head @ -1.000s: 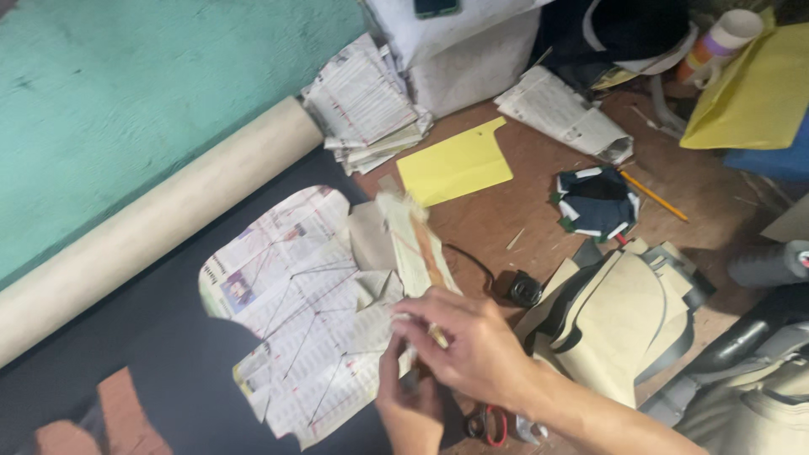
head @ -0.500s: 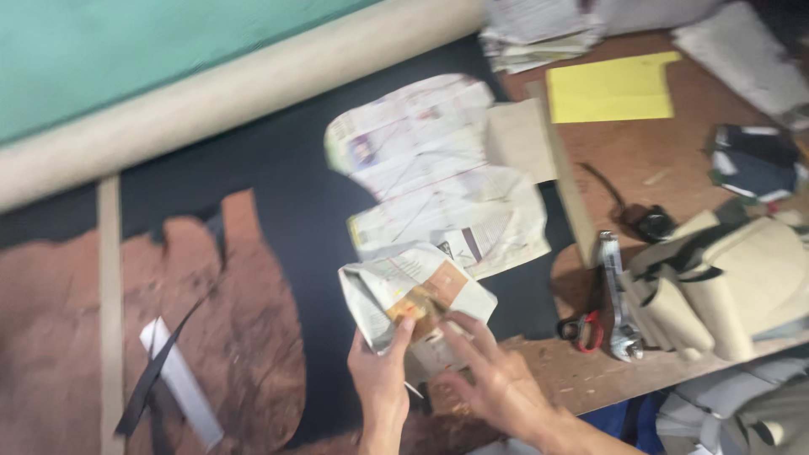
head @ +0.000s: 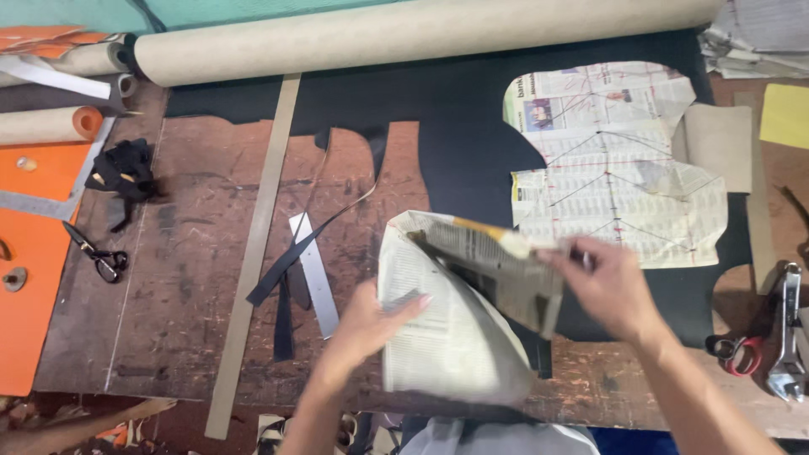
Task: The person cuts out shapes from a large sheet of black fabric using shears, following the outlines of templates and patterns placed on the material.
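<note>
Both my hands hold a folded newspaper piece (head: 451, 324) above the near edge of a scarred wooden workbench (head: 194, 278). My left hand (head: 366, 324) grips its lower left side, fingers over the print. My right hand (head: 611, 286) pinches the upper right flap, which is partly unfolded. Beyond my right hand, a newspaper pattern (head: 611, 160) with ruled lines lies flat on a black sheet (head: 455, 126).
A long cardboard roll (head: 404, 34) spans the back. A wooden strip (head: 257, 244), a metal ruler (head: 313, 274) and black offcuts (head: 286, 270) lie mid-bench. Scissors (head: 97, 257) and orange material (head: 34, 253) sit left; red-handled scissors (head: 737, 350) and a metal tool (head: 788, 333) right.
The view has swung left along the bench. My hands have lifted the newspaper piece and spread it wider, right hand pulling the flap rightward.
</note>
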